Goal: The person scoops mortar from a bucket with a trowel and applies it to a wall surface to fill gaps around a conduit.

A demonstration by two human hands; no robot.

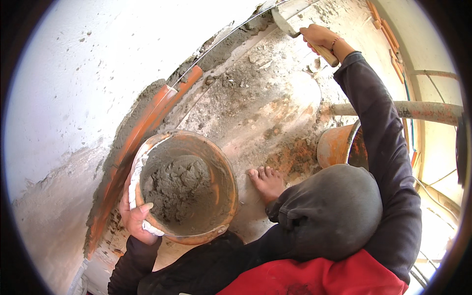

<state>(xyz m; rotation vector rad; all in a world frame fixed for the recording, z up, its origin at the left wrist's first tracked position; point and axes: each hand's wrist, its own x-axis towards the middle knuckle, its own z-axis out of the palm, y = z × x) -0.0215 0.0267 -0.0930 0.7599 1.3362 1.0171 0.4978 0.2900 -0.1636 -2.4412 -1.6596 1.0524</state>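
Observation:
At lower left, my left hand [138, 218] grips the rim of an orange bucket [227, 169], thumb over the edge. Thick grey mortar [179, 189] lies inside the bucket. My right arm stretches to the far upper right, where my right hand [322, 37] is wrapped round the wooden handle of a trowel [283, 23]. The trowel's blade is beside the far end of a grey mortar bed [233, 42] along the foot of the wall; whether they touch I cannot tell. Orange bricks [147, 120] sit in mortar nearer to me, with a taut string [223, 39] running above them.
A white wall [98, 64] spattered with mortar rises on the left. My bare foot [268, 183] stands on the debris-strewn floor [275, 103]. Another orange bucket [334, 146] is under my right arm, near a horizontal pole [427, 111]. More orange bricks [388, 34] lie at the far right.

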